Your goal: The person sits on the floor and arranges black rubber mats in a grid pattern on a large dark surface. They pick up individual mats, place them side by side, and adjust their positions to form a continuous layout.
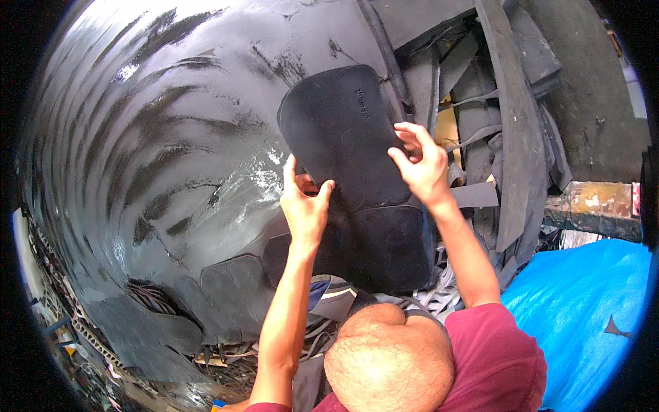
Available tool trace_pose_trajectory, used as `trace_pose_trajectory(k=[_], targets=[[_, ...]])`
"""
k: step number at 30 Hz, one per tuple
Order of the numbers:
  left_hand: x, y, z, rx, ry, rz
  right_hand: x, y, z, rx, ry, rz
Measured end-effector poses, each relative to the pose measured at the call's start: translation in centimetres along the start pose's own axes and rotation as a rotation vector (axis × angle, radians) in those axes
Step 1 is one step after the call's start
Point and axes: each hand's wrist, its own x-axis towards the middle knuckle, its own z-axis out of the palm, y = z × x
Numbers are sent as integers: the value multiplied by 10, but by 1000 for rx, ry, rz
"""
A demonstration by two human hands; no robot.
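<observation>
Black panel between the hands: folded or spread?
Spread: the black panel shows one broad face, no visible fold; underside hidden.

The black panel (343,130) between my left fingers (290,173) and right fingers (420,134) is smooth and dark, with rounded corners, gently drawn-in sides and a short line of lettering near its upper right corner. It looks unbent, its upper end leaning left. I have it just above the black lower piece (388,240); whether its bottom edge touches or overlaps that piece, I can't tell
</observation>
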Motion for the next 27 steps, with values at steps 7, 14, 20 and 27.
trace_pose_trajectory(k=[7,14,20,27], targets=[[-14,-3,-17,384,216,357,-74,30,44,-717,-321,-585],[-46,-83,-233,726,816,348,121,-12,73,-735,192,-767],[-201,-313,-528,291,1250,-796,-37,21,54,-641,-420,-1016],[-211,-289,-493,254,869,-620,9,10,7,-557,595,-424]])
